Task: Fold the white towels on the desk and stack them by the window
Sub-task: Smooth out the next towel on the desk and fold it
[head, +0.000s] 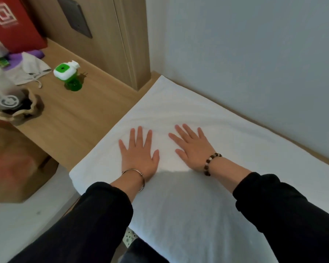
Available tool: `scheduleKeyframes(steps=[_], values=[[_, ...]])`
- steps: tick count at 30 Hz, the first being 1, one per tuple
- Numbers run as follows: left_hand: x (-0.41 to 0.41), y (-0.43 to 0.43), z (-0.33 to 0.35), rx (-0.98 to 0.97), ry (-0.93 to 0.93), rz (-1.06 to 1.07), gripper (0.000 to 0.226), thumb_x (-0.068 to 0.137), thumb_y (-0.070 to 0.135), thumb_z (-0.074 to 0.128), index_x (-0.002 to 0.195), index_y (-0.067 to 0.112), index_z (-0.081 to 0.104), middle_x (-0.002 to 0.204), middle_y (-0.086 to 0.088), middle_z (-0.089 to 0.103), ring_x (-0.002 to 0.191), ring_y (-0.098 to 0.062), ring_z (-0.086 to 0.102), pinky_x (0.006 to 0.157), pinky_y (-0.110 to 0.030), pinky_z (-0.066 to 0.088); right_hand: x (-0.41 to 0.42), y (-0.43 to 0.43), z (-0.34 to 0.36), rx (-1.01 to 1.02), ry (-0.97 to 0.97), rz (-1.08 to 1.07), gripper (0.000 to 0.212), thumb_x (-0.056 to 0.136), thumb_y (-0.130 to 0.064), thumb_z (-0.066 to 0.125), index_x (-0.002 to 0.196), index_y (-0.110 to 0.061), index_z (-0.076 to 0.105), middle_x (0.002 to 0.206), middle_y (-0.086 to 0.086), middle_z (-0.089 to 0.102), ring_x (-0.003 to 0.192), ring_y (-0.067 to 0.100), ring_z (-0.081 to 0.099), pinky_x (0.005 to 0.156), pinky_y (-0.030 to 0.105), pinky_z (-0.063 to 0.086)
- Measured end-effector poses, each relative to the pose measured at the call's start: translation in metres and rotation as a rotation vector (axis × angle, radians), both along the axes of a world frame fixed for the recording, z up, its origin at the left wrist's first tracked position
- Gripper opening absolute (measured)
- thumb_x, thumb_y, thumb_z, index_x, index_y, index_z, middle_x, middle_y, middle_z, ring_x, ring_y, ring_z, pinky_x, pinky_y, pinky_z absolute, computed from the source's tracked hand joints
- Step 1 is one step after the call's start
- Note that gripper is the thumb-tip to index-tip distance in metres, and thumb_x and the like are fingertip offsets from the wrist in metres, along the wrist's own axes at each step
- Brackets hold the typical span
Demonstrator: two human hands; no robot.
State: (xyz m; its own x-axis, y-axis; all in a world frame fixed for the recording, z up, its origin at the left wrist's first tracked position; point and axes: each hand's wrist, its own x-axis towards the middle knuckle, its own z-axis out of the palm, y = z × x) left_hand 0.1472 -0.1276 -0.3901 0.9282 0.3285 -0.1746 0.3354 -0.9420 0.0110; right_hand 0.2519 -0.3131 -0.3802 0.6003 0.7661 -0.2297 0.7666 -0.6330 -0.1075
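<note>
We see soft, even, rather dim light: the white towel [188, 114] is brightest across its far half, while a broad grey shadow with a curved edge covers its near half. Left of the towel, the green bottle [68, 76] throws a short, faint shadow toward the towel. Farther left of the towel, at the frame's edge, things smear into blur, and the upright wooden panel [122, 44] beyond the towel leans from wide-angle distortion.

Left grip [139, 155] and right grip [192, 149] lie flat and splayed, side by side.
</note>
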Motion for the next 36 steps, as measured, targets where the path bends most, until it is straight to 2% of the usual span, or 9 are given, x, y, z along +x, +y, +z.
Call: scheduleKeyframes(steps=[4, 7, 14, 17, 20, 27, 29, 32, 36], values=[[0.001, 0.001, -0.002, -0.012, -0.021, 0.006, 0.072, 0.082, 0.053, -0.005, 0.148, 0.027, -0.017, 0.156, -0.002, -0.023, 0.142, -0.025, -0.024, 0.110, -0.056, -0.010, 0.050, 0.033, -0.001, -0.009, -0.052, -0.031, 0.057, 0.097, -0.047, 0.011, 0.151, -0.035, -0.003, 0.159, -0.008, -0.011, 0.146, 0.012, -0.010, 0.115, 0.048, -0.008], [0.003, 0.002, -0.002, -0.014, -0.036, -0.006, 0.071, 0.084, 0.053, -0.003, 0.148, 0.027, -0.017, 0.156, -0.003, -0.023, 0.142, -0.026, -0.024, 0.108, -0.057, -0.015, 0.080, 0.060, 0.001, 0.007, -0.058, -0.058, 0.056, 0.099, -0.043, 0.014, 0.152, -0.031, -0.002, 0.159, -0.008, -0.010, 0.146, 0.011, -0.009, 0.115, 0.048, -0.006], [0.014, 0.004, 0.001, -0.061, -0.017, -0.013, 0.069, 0.089, 0.052, 0.008, 0.148, 0.027, -0.017, 0.155, -0.002, -0.026, 0.141, -0.026, -0.027, 0.108, -0.058, -0.016, 0.092, 0.091, 0.001, 0.065, -0.083, -0.129, 0.058, 0.099, -0.039, 0.016, 0.153, -0.023, 0.003, 0.161, 0.000, -0.003, 0.147, 0.015, -0.005, 0.116, 0.047, -0.006], [0.012, 0.003, 0.001, -0.065, -0.055, -0.014, 0.070, 0.090, 0.051, 0.013, 0.150, 0.026, -0.012, 0.157, -0.004, -0.020, 0.143, -0.027, -0.022, 0.109, -0.059, -0.014, 0.091, 0.086, -0.004, 0.057, -0.083, -0.054, 0.059, 0.097, -0.043, 0.011, 0.152, -0.026, 0.003, 0.161, -0.002, -0.004, 0.147, 0.015, -0.006, 0.115, 0.046, -0.007], [0.012, 0.002, 0.004, -0.076, -0.066, -0.011, 0.070, 0.088, 0.051, 0.015, 0.151, 0.027, -0.006, 0.158, -0.004, -0.015, 0.144, -0.027, -0.018, 0.109, -0.059, -0.013, 0.110, 0.100, 0.000, 0.080, -0.024, -0.139, 0.058, 0.097, -0.048, 0.010, 0.152, -0.029, 0.004, 0.161, -0.004, 0.000, 0.147, 0.014, -0.003, 0.115, 0.047, -0.006], [0.014, 0.001, 0.009, -0.111, -0.062, -0.026, 0.072, 0.086, 0.052, 0.019, 0.151, 0.027, 0.002, 0.159, -0.003, -0.009, 0.145, -0.027, -0.015, 0.107, -0.055, -0.019, 0.149, 0.150, 0.016, -0.136, 0.044, -0.280, 0.063, 0.096, -0.056, 0.016, 0.151, -0.033, -0.004, 0.159, -0.003, -0.015, 0.147, 0.018, -0.007, 0.116, 0.054, 0.002], [0.014, 0.002, 0.011, -0.118, -0.055, -0.040, 0.071, 0.088, 0.050, 0.025, 0.151, 0.026, 0.003, 0.159, -0.004, -0.009, 0.145, -0.027, -0.015, 0.108, -0.056, -0.018, 0.148, 0.156, 0.023, -0.138, 0.077, -0.302, 0.061, 0.098, -0.052, 0.015, 0.152, -0.030, -0.001, 0.160, -0.001, -0.012, 0.147, 0.020, -0.005, 0.116, 0.055, 0.003], [0.016, 0.006, 0.012, -0.147, -0.037, -0.052, 0.070, 0.091, 0.047, 0.029, 0.152, 0.023, 0.006, 0.159, 0.000, -0.010, 0.144, -0.022, -0.017, 0.110, -0.052, -0.017, 0.115, 0.149, 0.022, -0.039, -0.020, -0.242, 0.057, 0.099, -0.044, 0.013, 0.151, -0.023, 0.007, 0.160, 0.004, -0.004, 0.147, 0.022, 0.000, 0.115, 0.054, 0.004], [0.008, 0.026, 0.011, -0.145, -0.046, -0.117, 0.064, 0.095, 0.043, 0.028, 0.152, 0.022, 0.007, 0.160, 0.003, -0.005, 0.145, -0.016, -0.012, 0.114, -0.044, -0.010, 0.080, 0.108, 0.003, -0.048, -0.057, -0.226, 0.057, 0.098, -0.048, 0.009, 0.151, -0.032, -0.003, 0.160, -0.003, -0.011, 0.147, 0.017, -0.007, 0.116, 0.050, -0.001]])
